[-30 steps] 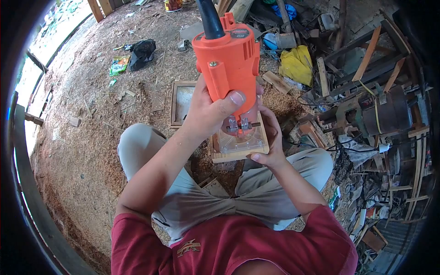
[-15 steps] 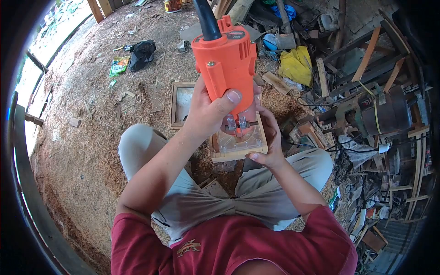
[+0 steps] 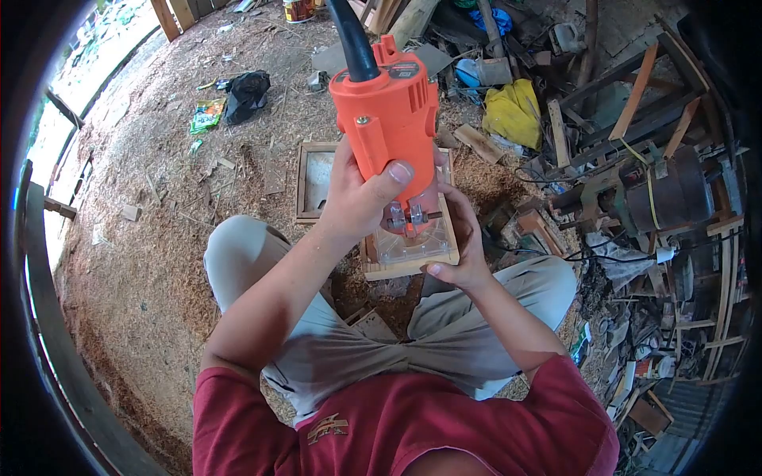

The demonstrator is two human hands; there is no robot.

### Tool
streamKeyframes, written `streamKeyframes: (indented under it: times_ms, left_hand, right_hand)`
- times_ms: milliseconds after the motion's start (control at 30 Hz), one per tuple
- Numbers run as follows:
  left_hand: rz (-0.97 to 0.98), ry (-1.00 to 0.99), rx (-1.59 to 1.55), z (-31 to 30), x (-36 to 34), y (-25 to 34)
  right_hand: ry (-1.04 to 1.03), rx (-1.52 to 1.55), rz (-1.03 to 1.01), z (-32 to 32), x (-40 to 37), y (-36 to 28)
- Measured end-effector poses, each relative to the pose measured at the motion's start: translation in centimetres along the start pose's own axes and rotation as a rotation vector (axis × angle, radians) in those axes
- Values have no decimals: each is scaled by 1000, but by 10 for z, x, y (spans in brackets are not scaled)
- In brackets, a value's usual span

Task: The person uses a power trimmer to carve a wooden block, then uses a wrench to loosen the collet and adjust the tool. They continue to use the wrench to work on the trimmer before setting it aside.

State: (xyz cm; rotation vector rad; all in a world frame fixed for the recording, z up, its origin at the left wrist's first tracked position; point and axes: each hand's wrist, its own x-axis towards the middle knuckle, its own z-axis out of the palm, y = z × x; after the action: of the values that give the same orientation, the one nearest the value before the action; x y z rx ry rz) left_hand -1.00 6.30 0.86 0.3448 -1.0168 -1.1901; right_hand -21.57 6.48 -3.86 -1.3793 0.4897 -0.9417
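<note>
So the orange power tool [image 3: 389,119] was right up in front of the person, over the gap between two crossed legs [image 3: 246,246], and it stood more or less upright: clear base [image 3: 393,252] at the bottom, black cord sleeve [image 3: 355,44] coming out of the top end. The left hand [image 3: 357,190] was the one on it, wrapped around the lower part of the body from the left, thumb across the near side. The right hand [image 3: 468,254] was clamped on a small wooden frame [image 3: 413,271] from the right, thumb by the near corner and fingers along the far side, just beside the clear base. That base lay over the frame, so the tool's long axis rose up from it; couldn't tell from above whether the two sat fully flush. Both were held up off the ground, with another framed panel [image 3: 299,182] lying just beyond. The floor [image 3: 159,262] was bare-looking dirt covered in shavings, with a black plastic bag [image 3: 247,95] and a bright packet [image 3: 206,115] off to the left. Over on the right: a yellow cloth or bag [image 3: 512,115], a rusty motor-like machine [image 3: 675,194], and loads of scrap wood.
</note>
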Motion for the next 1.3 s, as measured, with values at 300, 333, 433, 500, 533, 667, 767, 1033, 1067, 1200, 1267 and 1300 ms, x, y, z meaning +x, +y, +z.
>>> streamKeyframes:
  times_ms: [300, 333, 433, 500, 533, 667, 767, 1033, 1067, 1200, 1267, 1300]
  left_hand:
    - [-19, 25, -15, -5, -1, -2]
    - [-20, 32, -12, -6, -1, -3]
    - [-40, 35, -16, -5, -2, 0]
    - [-45, 23, -17, -5, -2, 1]
    - [-40, 14, -13, -5, -2, 0]
    - [-51, 62, 184, 7, -1, 5]
    - [-52, 88, 155, 8, 0, 7]
    - [-66, 27, 163, 5, 1, 10]
    - [-71, 10, 184, 4, 1, 10]
    - [-89, 12, 168, 6, 1, 13]
    - [-75, -17, 186, 3, 3, 15]
    - [-78, -23, 178, 3, 4, 16]
  right_hand:
    - [21, 27, 21, 5, -2, -1]
    - [23, 32, 23, 4, -2, 0]
    - [25, 38, 21, 3, -2, 2]
    - [24, 33, 8, 2, -2, 6]
    - [21, 26, -3, 0, -1, 9]
    - [27, 22, 1, 5, 0, 2]
    - [22, 14, -1, 4, -1, 0]
    - [33, 15, -14, 5, 0, 2]
    - [34, 17, -15, 6, 0, 2]
    - [34, 31, -12, 5, -1, 5]
    - [32, 37, -16, 4, -1, 4]
    - [25, 40, -9, 5, 0, 2]
